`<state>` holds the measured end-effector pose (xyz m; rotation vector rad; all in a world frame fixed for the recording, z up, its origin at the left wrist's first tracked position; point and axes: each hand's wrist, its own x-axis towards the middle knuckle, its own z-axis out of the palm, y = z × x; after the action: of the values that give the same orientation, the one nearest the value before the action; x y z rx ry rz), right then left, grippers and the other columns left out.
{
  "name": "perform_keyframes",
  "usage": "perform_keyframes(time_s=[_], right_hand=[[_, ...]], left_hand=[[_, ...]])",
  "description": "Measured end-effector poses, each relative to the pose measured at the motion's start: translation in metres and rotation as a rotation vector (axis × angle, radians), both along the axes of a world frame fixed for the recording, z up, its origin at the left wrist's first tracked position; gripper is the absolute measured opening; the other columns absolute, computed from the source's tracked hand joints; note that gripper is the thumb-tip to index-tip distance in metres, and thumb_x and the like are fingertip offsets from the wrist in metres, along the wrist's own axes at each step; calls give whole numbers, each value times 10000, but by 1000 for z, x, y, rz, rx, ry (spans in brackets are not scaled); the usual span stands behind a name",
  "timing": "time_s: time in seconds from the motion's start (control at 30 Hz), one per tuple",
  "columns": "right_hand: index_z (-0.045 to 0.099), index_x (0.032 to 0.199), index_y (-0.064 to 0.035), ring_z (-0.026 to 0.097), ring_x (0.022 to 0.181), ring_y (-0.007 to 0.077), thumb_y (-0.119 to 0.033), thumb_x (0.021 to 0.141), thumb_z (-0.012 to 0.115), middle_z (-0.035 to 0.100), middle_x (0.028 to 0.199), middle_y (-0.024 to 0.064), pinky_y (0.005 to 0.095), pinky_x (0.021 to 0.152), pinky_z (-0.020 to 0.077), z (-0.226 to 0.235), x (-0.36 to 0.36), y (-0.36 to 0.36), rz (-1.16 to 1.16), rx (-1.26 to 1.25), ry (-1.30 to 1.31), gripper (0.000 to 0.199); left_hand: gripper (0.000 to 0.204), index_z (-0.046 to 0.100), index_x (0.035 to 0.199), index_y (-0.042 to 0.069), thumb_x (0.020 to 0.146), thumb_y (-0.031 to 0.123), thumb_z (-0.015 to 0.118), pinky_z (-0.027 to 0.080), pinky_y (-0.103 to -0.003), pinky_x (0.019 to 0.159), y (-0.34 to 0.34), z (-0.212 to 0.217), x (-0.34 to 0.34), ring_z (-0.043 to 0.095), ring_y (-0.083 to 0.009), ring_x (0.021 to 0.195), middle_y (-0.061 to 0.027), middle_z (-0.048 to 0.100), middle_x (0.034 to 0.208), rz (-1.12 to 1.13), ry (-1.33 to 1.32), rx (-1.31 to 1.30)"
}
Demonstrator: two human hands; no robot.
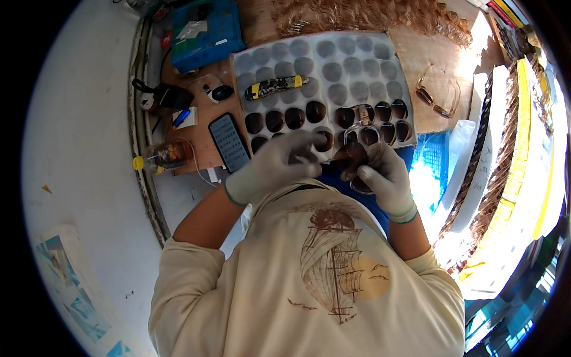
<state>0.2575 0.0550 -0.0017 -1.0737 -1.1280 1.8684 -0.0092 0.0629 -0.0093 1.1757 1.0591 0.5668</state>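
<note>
A shallow board (321, 89) holds rows of round tinted lenses; several dark lenses (295, 118) fill its near rows, and the far rows show grey round spots. My left hand (279, 159), in a pale glove, reaches over the near edge with fingers curled and thumb apart. Its fingertips are at a brown lens (325, 141); I see nothing held. My right hand (386, 181), also gloved, pinches a pair of sunglasses (355, 152) with brown lenses at the board's near edge, partly hidden by the fingers. A translucent pale frame part (362, 115) shows just beyond them.
A patterned, yellow-banded knife-like handle (276, 87) lies across the board. To the left are a phone (229, 141), a blue box (207, 34) and a bottle (169, 156). Another pair of glasses (437, 102) lies to the right, near stacked strips (505, 149). A blue basket (432, 157) stands below.
</note>
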Motion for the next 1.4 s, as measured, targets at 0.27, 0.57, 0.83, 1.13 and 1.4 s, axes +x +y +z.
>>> perform_keyframes(time_s=[0.27, 0.57, 0.83, 1.13, 1.4], right_hand=[[627, 1190, 47, 625, 869, 112, -92, 983, 529, 682, 1002, 69, 286, 789, 526, 16, -28, 5, 429, 87, -55, 268], [555, 1342, 63, 600, 992, 127, -96, 1016, 487, 670, 1120, 77, 310, 915, 501, 9, -30, -16, 491, -66, 9, 369], [557, 1292, 56, 586, 903, 121, -115, 1024, 472, 648, 995, 62, 301, 844, 504, 12, -44, -41, 284, -173, 151, 329], [596, 1152, 54, 573, 811, 107, -106, 1021, 491, 625, 885, 42, 285, 740, 499, 10, -43, -42, 256, -62, 29, 232], [618, 1128, 61, 573, 709, 157, -59, 975, 507, 619, 787, 104, 313, 673, 483, 4, -46, -42, 227, 184, -131, 224]], left_hand=[[355, 618, 1240, -45, 945, 138, 690, 534, -266, 728, -48, 15, 4, 644, -130, 828, -96, 690, 1028, 272, -588, -195], [250, 645, 1161, -29, 959, 119, 649, 512, -275, 792, -68, 24, -2, 597, -97, 897, -41, 657, 1005, 303, -446, -134], [127, 647, 1037, -8, 959, 93, 657, 477, -249, 771, -67, 15, -1, 548, -64, 859, 5, 622, 935, 288, -405, -81], [188, 663, 1118, -31, 958, 67, 650, 488, -248, 805, -73, 22, -4, 576, -69, 897, -16, 655, 973, 299, -447, -104], [177, 688, 1102, -42, 964, 56, 637, 503, -246, 814, -71, 21, -6, 605, -80, 894, -21, 678, 977, 271, -352, -48]])
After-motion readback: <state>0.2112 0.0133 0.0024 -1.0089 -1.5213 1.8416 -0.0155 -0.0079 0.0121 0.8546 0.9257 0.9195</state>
